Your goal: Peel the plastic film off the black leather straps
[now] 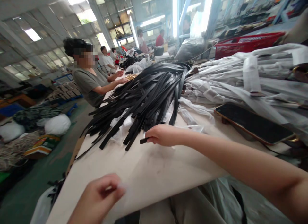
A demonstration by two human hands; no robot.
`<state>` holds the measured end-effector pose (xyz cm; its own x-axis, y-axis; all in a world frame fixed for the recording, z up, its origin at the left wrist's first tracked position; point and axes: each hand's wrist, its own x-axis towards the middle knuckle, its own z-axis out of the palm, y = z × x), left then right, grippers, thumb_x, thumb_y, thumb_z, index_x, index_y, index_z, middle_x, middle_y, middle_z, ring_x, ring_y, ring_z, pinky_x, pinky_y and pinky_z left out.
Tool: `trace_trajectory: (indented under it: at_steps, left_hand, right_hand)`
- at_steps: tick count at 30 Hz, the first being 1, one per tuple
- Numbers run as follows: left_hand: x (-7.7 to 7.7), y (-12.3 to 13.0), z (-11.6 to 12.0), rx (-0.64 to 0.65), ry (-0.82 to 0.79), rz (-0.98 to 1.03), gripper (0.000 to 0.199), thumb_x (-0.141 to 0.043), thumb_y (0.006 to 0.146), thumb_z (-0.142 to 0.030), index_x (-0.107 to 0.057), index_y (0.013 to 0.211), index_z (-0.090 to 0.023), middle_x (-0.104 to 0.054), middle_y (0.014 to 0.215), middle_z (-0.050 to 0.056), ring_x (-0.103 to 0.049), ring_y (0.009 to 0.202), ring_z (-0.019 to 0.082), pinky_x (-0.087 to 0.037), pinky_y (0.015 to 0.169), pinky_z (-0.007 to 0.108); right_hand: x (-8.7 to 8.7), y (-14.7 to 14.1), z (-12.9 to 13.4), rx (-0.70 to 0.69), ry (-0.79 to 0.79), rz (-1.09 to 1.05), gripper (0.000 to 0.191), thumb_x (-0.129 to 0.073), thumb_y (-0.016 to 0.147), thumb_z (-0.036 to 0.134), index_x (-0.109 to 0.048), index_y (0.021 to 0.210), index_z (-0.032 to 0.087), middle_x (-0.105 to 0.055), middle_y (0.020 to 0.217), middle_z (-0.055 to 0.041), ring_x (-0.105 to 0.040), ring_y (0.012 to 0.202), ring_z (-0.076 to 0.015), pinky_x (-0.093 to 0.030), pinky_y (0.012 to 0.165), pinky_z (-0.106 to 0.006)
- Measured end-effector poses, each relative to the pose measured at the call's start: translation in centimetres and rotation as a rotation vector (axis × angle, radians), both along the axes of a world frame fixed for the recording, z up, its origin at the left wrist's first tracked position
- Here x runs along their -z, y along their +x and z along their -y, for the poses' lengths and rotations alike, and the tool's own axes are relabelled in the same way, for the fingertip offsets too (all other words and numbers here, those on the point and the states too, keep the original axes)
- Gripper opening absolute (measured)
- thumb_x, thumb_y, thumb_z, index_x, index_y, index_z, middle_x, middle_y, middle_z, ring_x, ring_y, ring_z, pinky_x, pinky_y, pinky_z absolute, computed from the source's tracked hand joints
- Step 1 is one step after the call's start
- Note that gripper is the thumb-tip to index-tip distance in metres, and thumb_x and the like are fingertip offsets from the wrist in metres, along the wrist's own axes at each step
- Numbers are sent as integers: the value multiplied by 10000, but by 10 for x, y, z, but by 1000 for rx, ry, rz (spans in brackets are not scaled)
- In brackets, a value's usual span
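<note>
A large pile of flat black straps [149, 89] lies across the pale table [154, 166], their ends fanned toward me. At the near edge of this pile, my right hand [163, 135] pinches one black strap [143, 141] close to its end. My left hand [101, 195] is above the table's near left part, apart from the pile. Its thumb and index finger are brought together in a pinch, slightly blurred; whether anything small sits between them I cannot make out. Crumpled clear plastic [122, 126] shows under and among the straps.
White-wrapped straps [221, 76] heap up on the right, with a phone [255, 123] in front of them. Behind stands a red basket [247, 44]. Across the table's left side a co-worker [89, 76] has both hands near small gold-coloured pieces [131, 77]. White bundles [57, 124] lie on the floor.
</note>
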<state>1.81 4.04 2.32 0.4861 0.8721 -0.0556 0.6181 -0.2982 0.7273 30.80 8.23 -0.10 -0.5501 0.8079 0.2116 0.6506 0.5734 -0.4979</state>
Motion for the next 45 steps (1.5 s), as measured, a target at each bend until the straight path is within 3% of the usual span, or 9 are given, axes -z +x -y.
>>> trace_trajectory:
  at_steps: [5, 8, 12, 20, 26, 34, 36, 40, 45]
  left_hand:
    - [4, 88, -67, -5, -237, 177, 352, -767, 594, -376, -493, 536, -162, -449, 549, -41, -399, 562, 109, -318, 548, 221]
    - [12, 105, -85, 22, -264, 215, 346, -776, 589, -382, -523, 552, -150, -468, 557, -34, -406, 575, 112, -315, 561, 226]
    - [22, 95, -89, 2, -300, 204, 303, -773, 615, -360, -568, 577, -140, -525, 589, -14, -469, 602, 132, -351, 586, 236]
    - [24, 89, -92, 13, -300, 176, 208, -748, 661, -327, -648, 624, -149, -600, 627, 6, -531, 631, 151, -401, 607, 242]
    - [29, 90, -86, 177, -252, 166, 228, -651, 805, -370, -748, 895, -184, -712, 938, 72, -620, 836, 219, -468, 690, 277]
    - [29, 99, -79, 195, -199, 143, 162, -628, 808, -291, -740, 769, -181, -716, 820, 47, -631, 810, 212, -458, 729, 276]
    - [27, 102, -76, 269, -152, 116, 177, -597, 822, -274, -730, 746, -185, -713, 824, 47, -633, 824, 215, -457, 740, 279]
    - [23, 98, -76, 270, 2, -44, 208, -560, 841, -276, -697, 708, -191, -687, 742, 31, -623, 724, 200, -433, 648, 274]
    - [24, 85, -83, 144, -19, -40, 256, -537, 876, -376, -703, 788, -202, -705, 739, 24, -652, 716, 204, -464, 667, 268]
  right_hand:
    - [-18, 29, -8, 122, -156, -389, 176, -500, 920, 202, -530, 757, 141, -588, 596, 19, -525, 526, -79, -385, 538, -170]
    - [-25, 38, -8, 72, -215, -366, 200, -511, 907, 208, -515, 718, 146, -564, 576, 28, -511, 506, -73, -369, 516, -163]
    - [-30, 35, -3, -27, -76, -213, 197, -539, 901, 221, -576, 728, 135, -573, 655, 1, -454, 554, -76, -332, 539, -185]
    - [-24, 17, 3, 53, 6, 146, 197, -525, 911, 284, -620, 769, 184, -629, 668, -10, -521, 582, -113, -257, 522, -242]
    - [-25, 13, 5, 100, -13, 341, 204, -518, 903, 320, -660, 820, 199, -678, 687, -36, -571, 573, -145, -224, 503, -270]
    - [-24, 9, 8, 18, -41, 405, 224, -552, 893, 338, -668, 788, 178, -698, 727, -63, -658, 646, -193, -255, 489, -270]
    - [-23, 8, 9, 3, -58, 392, 223, -577, 890, 387, -663, 904, 181, -703, 748, -62, -670, 669, -207, -267, 490, -264]
    - [-26, 25, 5, 122, -136, 370, 522, -682, 782, 541, -586, 1140, 174, -706, 798, -59, -664, 691, -224, -283, 489, -257]
    - [-34, 47, -3, 184, -155, 371, 171, -599, 893, 340, -697, 866, 202, -710, 819, -31, -618, 683, -145, -311, 545, -233]
